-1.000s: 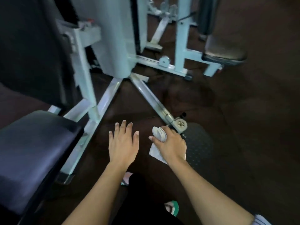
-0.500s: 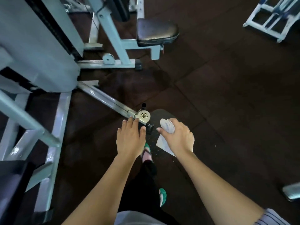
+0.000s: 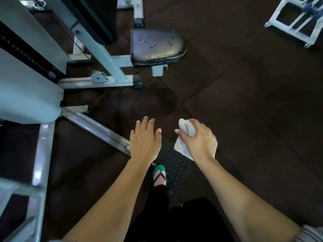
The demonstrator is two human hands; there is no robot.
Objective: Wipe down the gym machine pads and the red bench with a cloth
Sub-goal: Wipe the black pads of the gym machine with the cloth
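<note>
- The view has swung round within the last second: the big dark seat that filled the lower left is gone, and a small black vinyl seat pad [image 3: 157, 46], scuffed and dotted with marks, now lies ahead and closer than before
- That pad sits on a pale blue-grey steel machine frame [image 3: 111, 67], with a taller black back pad [image 3: 97, 18] just behind it to the left
- The left hand [image 3: 145, 140] is released as before, fingers straight and spread, palm down above the dark rubber floor tiles [image 3: 244, 110], holding nothing
- The right hand [image 3: 199, 140] still grasps the white folded cloth [image 3: 186, 130]; the folds bulge out past the thumb and a corner hangs below the palm
- Cloth and pad are well apart, so no wiping is under way at this instant
- One foot in a green sandal [image 3: 159, 170] stands on a black studded mat [image 3: 174, 163] below the hands
- The turn probably means a walk from one machine to the next, with the small seat pad the likely next surface
- No red bench shows, so that part looks to be still waiting or out of sight
- A white metal frame [image 3: 297, 20] stands off at the upper right
</note>
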